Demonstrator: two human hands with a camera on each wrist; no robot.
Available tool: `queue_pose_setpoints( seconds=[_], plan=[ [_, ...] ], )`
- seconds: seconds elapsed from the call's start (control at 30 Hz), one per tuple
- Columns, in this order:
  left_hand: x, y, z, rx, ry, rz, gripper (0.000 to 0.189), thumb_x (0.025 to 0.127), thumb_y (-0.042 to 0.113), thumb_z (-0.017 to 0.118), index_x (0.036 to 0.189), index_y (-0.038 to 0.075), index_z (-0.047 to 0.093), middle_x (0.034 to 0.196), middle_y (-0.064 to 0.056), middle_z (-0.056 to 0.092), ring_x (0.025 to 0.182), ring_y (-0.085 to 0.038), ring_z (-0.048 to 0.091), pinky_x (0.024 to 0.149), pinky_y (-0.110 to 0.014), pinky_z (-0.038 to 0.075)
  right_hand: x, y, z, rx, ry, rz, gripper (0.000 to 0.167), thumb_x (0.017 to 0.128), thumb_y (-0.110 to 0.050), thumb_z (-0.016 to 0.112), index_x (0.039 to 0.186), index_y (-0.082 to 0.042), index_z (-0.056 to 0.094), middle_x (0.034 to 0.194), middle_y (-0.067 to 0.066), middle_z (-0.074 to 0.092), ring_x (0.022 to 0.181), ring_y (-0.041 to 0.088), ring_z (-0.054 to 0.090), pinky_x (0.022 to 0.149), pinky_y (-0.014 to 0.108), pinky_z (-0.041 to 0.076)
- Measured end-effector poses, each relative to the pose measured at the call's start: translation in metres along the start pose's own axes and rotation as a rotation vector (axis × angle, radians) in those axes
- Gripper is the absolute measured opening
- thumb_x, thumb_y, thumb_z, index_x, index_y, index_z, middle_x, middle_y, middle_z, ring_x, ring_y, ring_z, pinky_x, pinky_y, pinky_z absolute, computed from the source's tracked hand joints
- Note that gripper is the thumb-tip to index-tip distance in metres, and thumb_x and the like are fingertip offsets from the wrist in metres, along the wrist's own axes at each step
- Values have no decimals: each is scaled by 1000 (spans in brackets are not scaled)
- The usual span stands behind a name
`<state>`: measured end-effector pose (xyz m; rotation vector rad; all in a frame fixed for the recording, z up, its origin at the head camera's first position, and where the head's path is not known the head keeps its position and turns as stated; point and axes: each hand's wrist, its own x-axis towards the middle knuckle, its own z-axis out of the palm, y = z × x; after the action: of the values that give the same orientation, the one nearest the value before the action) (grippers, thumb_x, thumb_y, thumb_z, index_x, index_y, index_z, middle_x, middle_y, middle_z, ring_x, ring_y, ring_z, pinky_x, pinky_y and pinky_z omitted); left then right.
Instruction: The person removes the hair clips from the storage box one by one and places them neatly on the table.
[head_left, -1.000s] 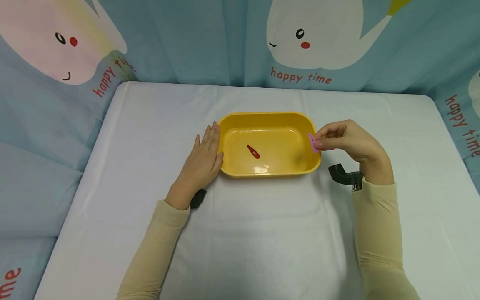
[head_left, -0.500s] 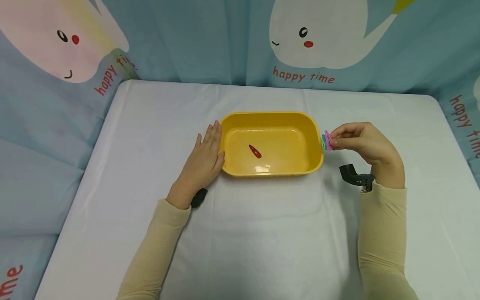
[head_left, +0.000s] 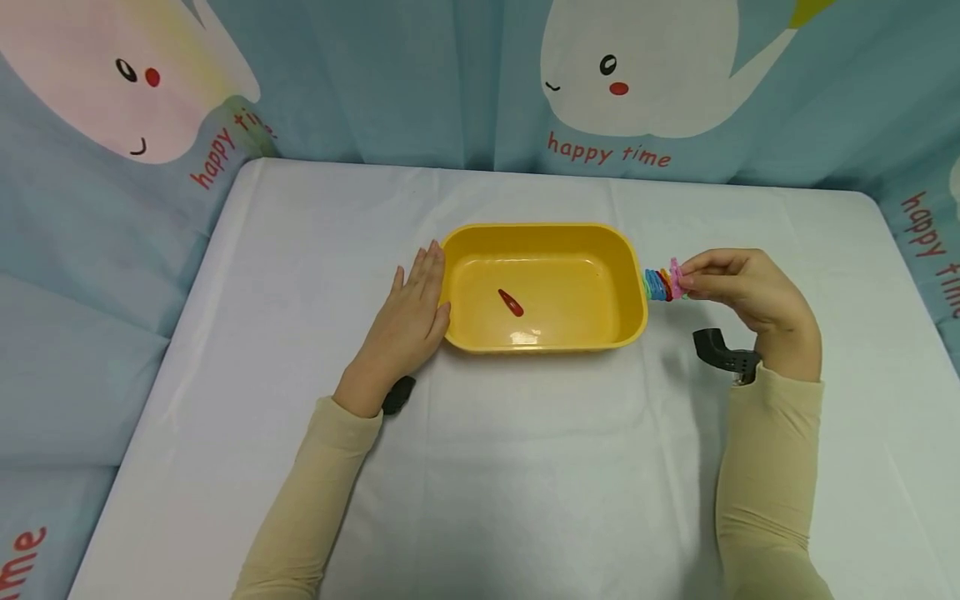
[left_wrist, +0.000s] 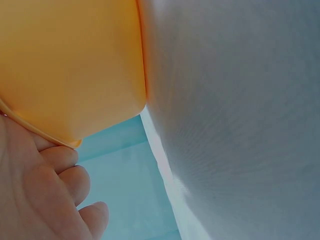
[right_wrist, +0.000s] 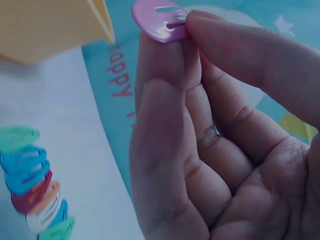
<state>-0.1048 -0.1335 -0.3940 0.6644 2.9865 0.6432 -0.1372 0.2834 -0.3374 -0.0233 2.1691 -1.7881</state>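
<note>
A yellow basin (head_left: 546,349) stands on the white-covered table, with one red snap hair clip (head_left: 511,302) lying on its floor. My left hand (head_left: 405,325) lies along the basin's left side, fingers straight and touching its rim. To the right of the basin, my right hand (head_left: 750,292) pinches a pink snap hair clip (right_wrist: 160,22) between thumb and fingertips. Just below and left of that hand is a row of colored hair clips (right_wrist: 30,187) on the table, in green, blue, red, orange and white. In the head view the pink clip partly covers the row's right end.
A white cloth (head_left: 555,483) covers the table. Behind it and at the sides hangs a blue curtain (head_left: 405,83) printed with whales and red lettering. Black wrist camera mounts (head_left: 723,354) stick out below both wrists.
My right hand has moved right with the pink clip, from the basin's right rim to over the table beside it, uncovering the row of clips. The left hand stays against the basin.
</note>
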Motion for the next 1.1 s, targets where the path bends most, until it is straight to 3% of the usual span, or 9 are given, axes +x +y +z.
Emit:
queue_pose_setpoints(
  seconds=[0.17,0.4,0.6,0.8,1.1],
  plan=[
    [1,0,1,-1,0,-2,62,101,22,32,150,0,0,157,-10,-2,144,-24,-1,114,-46,1,1,6,-8,15,71,48,15,86,2,64,84,-9,74,79,1,70,72,13,64,70,20,53],
    [0,0,0,-3,3,-4,62,101,22,31,150,0,1,157,-10,-1,144,-24,-1,114,-46,2,3,17,-17,158,117,67,19,87,5,62,80,-7,75,80,1,70,71,11,66,67,20,54],
    [0,0,0,-8,10,3,62,100,21,32,150,0,2,157,-10,-1,144,-24,0,114,-47,3,6,28,-24,178,164,113,20,86,4,63,77,-8,76,78,0,71,70,10,66,66,20,54],
    [0,1,0,-7,0,-1,62,101,23,30,150,0,1,157,-10,-2,144,-23,-2,114,-46,1,12,41,-28,118,234,180,19,85,-2,67,74,-15,76,76,-5,69,70,6,65,66,17,53],
    [0,1,-1,-4,-4,2,62,101,23,30,150,-1,0,157,-11,-2,144,-25,-1,114,-47,1,18,50,-29,-54,298,234,26,87,-11,68,69,-28,74,75,-14,64,68,0,62,66,15,52]
  ],
)
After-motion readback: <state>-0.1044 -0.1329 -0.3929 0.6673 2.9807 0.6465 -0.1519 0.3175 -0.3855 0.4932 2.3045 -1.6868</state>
